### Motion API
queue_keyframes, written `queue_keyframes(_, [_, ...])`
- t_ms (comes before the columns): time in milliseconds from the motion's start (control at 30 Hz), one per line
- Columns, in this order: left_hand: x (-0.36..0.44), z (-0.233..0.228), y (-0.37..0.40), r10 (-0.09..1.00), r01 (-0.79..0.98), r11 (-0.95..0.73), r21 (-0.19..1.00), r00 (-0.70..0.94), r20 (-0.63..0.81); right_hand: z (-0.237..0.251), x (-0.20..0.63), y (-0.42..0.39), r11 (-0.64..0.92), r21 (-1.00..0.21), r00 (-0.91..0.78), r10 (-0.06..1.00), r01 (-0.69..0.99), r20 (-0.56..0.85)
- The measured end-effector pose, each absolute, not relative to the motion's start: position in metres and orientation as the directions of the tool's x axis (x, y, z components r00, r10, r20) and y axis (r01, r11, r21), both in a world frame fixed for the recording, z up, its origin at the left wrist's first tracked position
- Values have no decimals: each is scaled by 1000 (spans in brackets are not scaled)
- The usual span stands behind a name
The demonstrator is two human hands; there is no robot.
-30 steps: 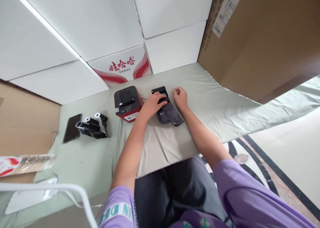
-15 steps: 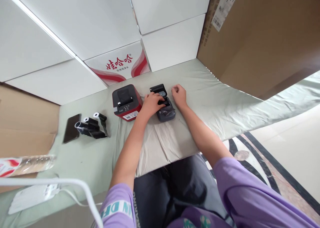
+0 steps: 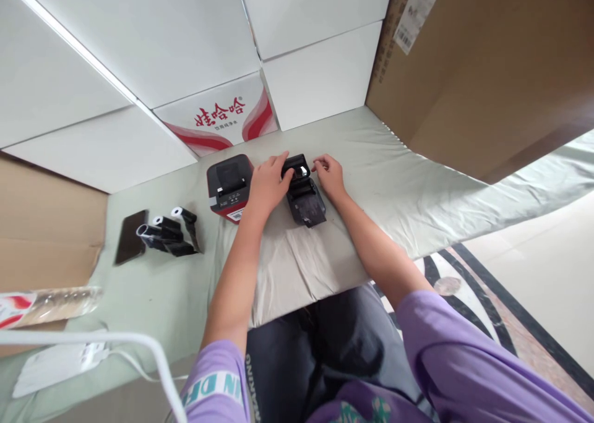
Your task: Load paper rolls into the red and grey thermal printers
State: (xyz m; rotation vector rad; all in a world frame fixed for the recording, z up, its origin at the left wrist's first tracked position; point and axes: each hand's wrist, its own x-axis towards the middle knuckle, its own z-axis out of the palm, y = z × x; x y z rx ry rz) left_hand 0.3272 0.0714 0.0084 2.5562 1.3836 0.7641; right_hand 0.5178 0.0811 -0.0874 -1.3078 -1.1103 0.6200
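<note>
A small dark grey printer [image 3: 305, 204] lies on the pale green cloth with its black lid [image 3: 297, 164] raised at the far end. My left hand [image 3: 269, 183] grips the lid's left side, thumb across the opening. My right hand [image 3: 328, 174] touches the lid's right edge with its fingertips. A strip of dark paper lies over the printer's near part. Just left of my left hand stands a red and black printer [image 3: 228, 185].
Several black rolls with white cores [image 3: 167, 239] and a dark phone [image 3: 130, 243] lie at the left. White boxes [image 3: 320, 76] and a brown carton [image 3: 487, 70] wall in the far side. A white power strip [image 3: 60, 360] and cable lie near left; the cloth edge [image 3: 325, 287] runs at my lap.
My left hand slid from the printer's middle up to the lid. My right hand opened from a fist and reached the lid's right edge. The long dark paper strip got shorter.
</note>
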Motion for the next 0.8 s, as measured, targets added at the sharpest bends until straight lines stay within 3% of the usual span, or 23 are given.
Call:
queue_keyframes(300, [329,17,56,801,762,-591,266,594,80,-83,518,81,247,-958,162,949,145,269])
queue_keyframes(467, [326,12,59,812,771,-552,316,584,-7,-73,530,78,213,-956,-109,975,203,194])
queue_keyframes(600, [326,12,61,767,717,-528,455,633,-107,-63,539,72,205,-950,-330,936,234,120])
queue_keyframes(800, [328,0,67,795,750,-455,481,585,-161,-62,542,67,211,-938,-416,906,273,82])
